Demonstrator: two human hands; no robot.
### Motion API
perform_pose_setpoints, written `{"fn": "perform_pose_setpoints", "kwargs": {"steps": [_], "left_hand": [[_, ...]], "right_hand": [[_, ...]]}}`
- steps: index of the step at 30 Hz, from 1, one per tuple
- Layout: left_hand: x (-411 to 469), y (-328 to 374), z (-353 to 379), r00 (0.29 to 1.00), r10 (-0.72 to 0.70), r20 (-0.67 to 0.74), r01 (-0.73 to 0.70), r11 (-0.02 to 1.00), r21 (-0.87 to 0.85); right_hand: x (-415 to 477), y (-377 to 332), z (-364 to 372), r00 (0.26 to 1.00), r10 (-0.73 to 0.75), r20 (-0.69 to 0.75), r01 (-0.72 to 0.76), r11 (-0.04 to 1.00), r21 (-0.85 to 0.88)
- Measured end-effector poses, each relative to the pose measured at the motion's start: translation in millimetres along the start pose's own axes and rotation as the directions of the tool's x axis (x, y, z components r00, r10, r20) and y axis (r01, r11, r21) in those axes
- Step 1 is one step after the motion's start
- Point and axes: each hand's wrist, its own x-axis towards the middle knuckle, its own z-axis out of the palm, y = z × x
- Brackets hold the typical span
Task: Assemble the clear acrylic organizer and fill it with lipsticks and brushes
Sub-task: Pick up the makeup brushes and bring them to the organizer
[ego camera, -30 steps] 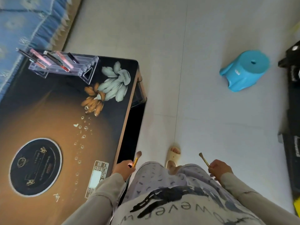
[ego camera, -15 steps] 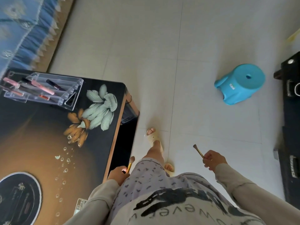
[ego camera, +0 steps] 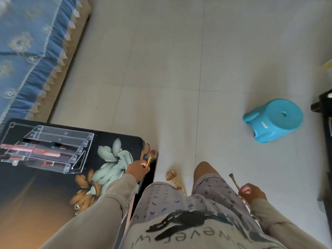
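The clear acrylic organizer [ego camera: 59, 150] stands on the dark table [ego camera: 36, 194] at the left, with pink lipsticks [ego camera: 41, 151] and dark tubes lying in its tiered slots. My left hand [ego camera: 137, 168] is over the table's right edge, closed on a gold-handled makeup brush [ego camera: 150, 159] whose bristles point away from me. My right hand [ego camera: 251, 193] hangs over the floor at my right side, gripping a second gold-handled brush [ego camera: 233, 180] with its bristles up and to the left.
A blue plastic stool [ego camera: 274, 121] stands on the tiled floor at the right. A sofa with a blue fringed cover [ego camera: 27, 51] fills the upper left. Dark furniture [ego camera: 326, 114] lines the right edge. My legs and a slippered foot [ego camera: 173, 178] are beside the table.
I have walked forward along the table, so the organizer now lies closer. My left hand with its brush has moved up over the table's edge toward the organizer. My right hand kept its brush.
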Motion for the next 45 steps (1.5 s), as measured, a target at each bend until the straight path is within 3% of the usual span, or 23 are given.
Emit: {"fn": "perform_pose_setpoints", "kwargs": {"steps": [5, 11, 15, 25, 31, 41, 45], "left_hand": [[32, 31, -22, 0.999, -0.036, 0.001, 0.036, 0.995, -0.092], [54, 57, -20, 0.976, -0.219, 0.016, 0.218, 0.956, -0.195], [58, 75, -7, 0.952, -0.3, 0.053, 0.303, 0.916, -0.261], [68, 104, 6, 0.863, -0.471, 0.183, 0.498, 0.728, -0.471], [99, 91, -34, 0.855, -0.492, 0.163, 0.498, 0.696, -0.517], [166, 33, -170, 0.857, -0.513, 0.039, 0.424, 0.663, -0.617], [179, 3, -214, 0.839, -0.543, 0.012, 0.388, 0.584, -0.712]], "right_hand": [[37, -55, -34, 1.0, 0.015, 0.019, -0.015, 0.999, 0.033], [102, -142, -93, 0.994, -0.076, 0.083, 0.089, 0.981, -0.17], [137, -203, -131, 0.983, -0.168, 0.079, 0.18, 0.968, -0.177], [170, -336, -154, 0.917, -0.348, 0.194, 0.39, 0.883, -0.262], [170, -406, -127, 0.883, -0.379, 0.277, 0.461, 0.81, -0.363], [158, -514, -70, 0.888, -0.37, 0.273, 0.458, 0.754, -0.471], [146, -560, -47, 0.868, -0.391, 0.307, 0.497, 0.674, -0.546]]}}
